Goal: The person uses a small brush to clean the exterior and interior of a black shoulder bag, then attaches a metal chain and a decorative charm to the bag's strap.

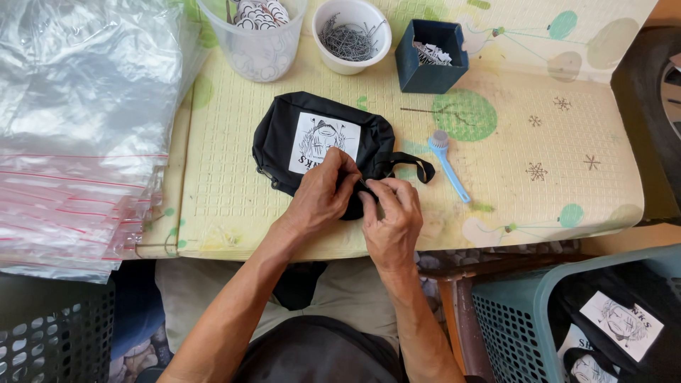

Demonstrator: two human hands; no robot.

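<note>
one small black fabric pouch with a white printed patch [312, 142] lies near the front edge of the pale yellow-green quilted mat [553, 163], with three containers behind it, a clear plastic cup [255, 50], a white round bowl of metal pins [352, 35] and a dark blue square box [430, 57], plus one light blue brush [448, 164] just to its right and a stack of clear zip bags [78, 128] at the left. the left hand [323, 195] and right hand [391, 216] are both curled nearly closed, fingertips pinching the pouch's lower right corner. what sits between the fingertips is hidden, and the teal plastic basket [511, 319] holding more black pouches is cut off by the frame.
</note>
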